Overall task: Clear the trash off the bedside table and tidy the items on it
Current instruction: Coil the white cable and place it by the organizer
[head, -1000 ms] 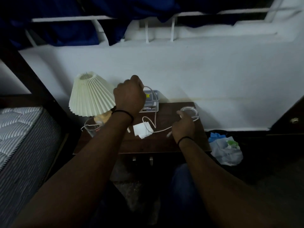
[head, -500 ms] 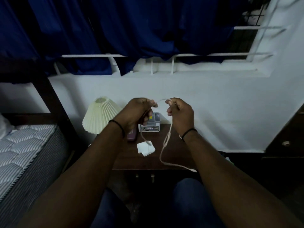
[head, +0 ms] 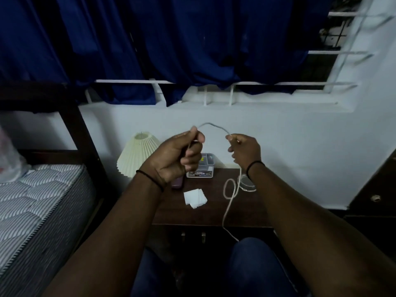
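Note:
Both hands are raised above the dark wooden bedside table (head: 246, 213) and share a white cable (head: 230, 190). My left hand (head: 180, 155) is closed around one end, and my right hand (head: 244, 150) pinches the cable a short way along. A span of it arches between the two hands; the rest hangs from my right hand in a loop and trails past the table's front edge. On the table lie a folded white paper (head: 195, 198), a small clear box (head: 201, 168) with a label, a dark flat object (head: 177, 182) and a clear round lid (head: 246, 183).
A pleated cream lamp (head: 135, 156) stands at the table's back left. A bed with a striped mattress (head: 36, 206) and dark frame sits to the left. A dark cabinet (head: 377, 194) is on the right, and blue curtains (head: 171, 43) hang above the white wall.
Both hands lifted the cable off the table and then spread apart, stretching a span between them. The view tilted upward, so more curtain shows.

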`<state>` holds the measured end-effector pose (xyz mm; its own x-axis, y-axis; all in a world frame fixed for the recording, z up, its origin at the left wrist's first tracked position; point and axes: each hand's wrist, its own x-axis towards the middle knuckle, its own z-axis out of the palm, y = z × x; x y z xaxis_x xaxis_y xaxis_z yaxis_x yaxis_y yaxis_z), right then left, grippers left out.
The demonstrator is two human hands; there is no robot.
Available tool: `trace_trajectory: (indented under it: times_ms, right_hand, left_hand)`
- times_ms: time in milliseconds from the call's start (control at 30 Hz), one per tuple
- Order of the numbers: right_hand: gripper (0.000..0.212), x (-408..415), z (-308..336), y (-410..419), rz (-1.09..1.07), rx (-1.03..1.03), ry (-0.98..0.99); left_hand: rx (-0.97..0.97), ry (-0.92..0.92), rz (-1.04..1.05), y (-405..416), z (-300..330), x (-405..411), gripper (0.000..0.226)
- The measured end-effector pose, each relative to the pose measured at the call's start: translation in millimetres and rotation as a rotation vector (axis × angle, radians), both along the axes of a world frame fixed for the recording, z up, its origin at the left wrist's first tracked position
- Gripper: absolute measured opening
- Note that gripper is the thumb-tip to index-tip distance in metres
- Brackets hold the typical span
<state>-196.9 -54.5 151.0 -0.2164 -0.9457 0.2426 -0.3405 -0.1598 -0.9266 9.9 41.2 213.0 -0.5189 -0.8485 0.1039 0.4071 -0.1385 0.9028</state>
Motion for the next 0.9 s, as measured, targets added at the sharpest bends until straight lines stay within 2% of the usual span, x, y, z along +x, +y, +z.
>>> trace_trajectory:
  times_ms: [100, 267, 400, 600, 767, 900]
  right_hand:
    - [0.020, 13.0, -16.9, 12.6, 0.091, 0.002, 0.116]
    - [0.032, 35.3, -37.2, 47.4, 0.232, 0.055, 0.313]
    - [0.037, 37.9, -30.8, 68.6, 0.397, 0.081, 0.309]
    - [0.022, 30.3, -16.8, 97.9, 0.546, 0.078, 0.274]
    - [0.021, 21.1, -10.9, 121.1, 0.617, 0.093, 0.226]
    - [0.017, 14.2, 0.9, 134.4, 0.600, 0.037, 0.076]
  left_hand:
    - [-0.017, 0.159, 0.048, -4.3, 12.0, -1.9, 0.037]
    - [0.037, 0.246, 0.301, -6.2, 21.5, -6.4, 0.047]
    - [-0.008, 0.309, 0.424, -3.8, 23.7, -9.9, 0.047]
    - [-0.135, 0.383, 0.496, -3.7, 27.3, -5.4, 0.047]
    - [-0.243, 0.260, 0.599, 1.5, 34.2, 0.8, 0.044]
    - [-0.372, -0.092, 0.741, 1.5, 25.1, 6.5, 0.043]
